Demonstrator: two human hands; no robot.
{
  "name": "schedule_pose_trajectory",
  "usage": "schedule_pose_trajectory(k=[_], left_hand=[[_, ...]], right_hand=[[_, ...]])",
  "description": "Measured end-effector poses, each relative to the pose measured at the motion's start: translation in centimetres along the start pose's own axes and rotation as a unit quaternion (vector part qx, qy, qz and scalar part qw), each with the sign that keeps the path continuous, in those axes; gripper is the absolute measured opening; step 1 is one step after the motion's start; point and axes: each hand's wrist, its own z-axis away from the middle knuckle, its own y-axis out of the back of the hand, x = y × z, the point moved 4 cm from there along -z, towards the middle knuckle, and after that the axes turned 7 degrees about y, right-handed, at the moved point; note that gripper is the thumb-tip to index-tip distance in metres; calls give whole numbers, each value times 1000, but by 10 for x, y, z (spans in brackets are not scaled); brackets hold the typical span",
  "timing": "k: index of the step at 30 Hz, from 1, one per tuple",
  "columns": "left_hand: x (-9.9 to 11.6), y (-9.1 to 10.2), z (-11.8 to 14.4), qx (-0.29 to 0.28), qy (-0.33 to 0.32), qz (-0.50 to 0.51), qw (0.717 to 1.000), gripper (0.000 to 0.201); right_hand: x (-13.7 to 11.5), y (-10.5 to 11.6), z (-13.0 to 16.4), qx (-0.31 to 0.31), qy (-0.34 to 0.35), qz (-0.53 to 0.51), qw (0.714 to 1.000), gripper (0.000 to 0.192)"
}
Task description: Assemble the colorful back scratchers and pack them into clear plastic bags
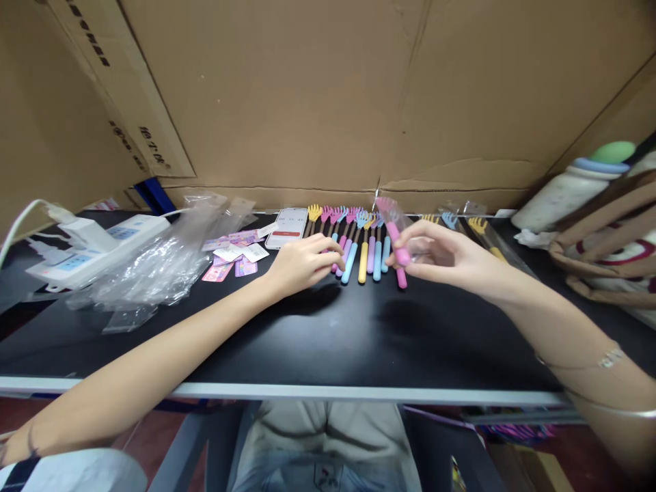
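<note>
Right hand (441,256) grip pinching bagged pink scratcher (394,239); left hand (302,263) grip curled on scratcher row (359,242).

Cardboard-walled work nook, black bench.

Flattened brown cardboard sheets (318,96) form the back wall, creased, with black printed characters on the left panel (66,89). A black tabletop (318,342) with a pale metal front edge spans the view. At far left a white power strip (87,249) with plugged-in cable; at far right a white bottle with blue and green cap (574,191) beside a brown woven bag (609,239). Reddish floor (579,451) shows below the edge. Light is even, shadows soft.
</note>
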Motion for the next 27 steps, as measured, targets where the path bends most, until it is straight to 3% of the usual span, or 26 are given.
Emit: schedule_pose_trajectory(k=[5,10,19,27], left_hand=[[4,-5,1,-14,-41,-7,999,28],[4,-9,3,-39,-57,-19,997,25],[4,-12,3,-79,-48,-11,996,26],[4,-11,3,-84,-49,-14,995,26]], right_hand=[[2,22,39,28,-15,98,995,23],[22,53,67,24,-42,173,984,26],[66,113,93,-29,-110,323,939,37],[84,135,111,-22,-149,352,924,47]])
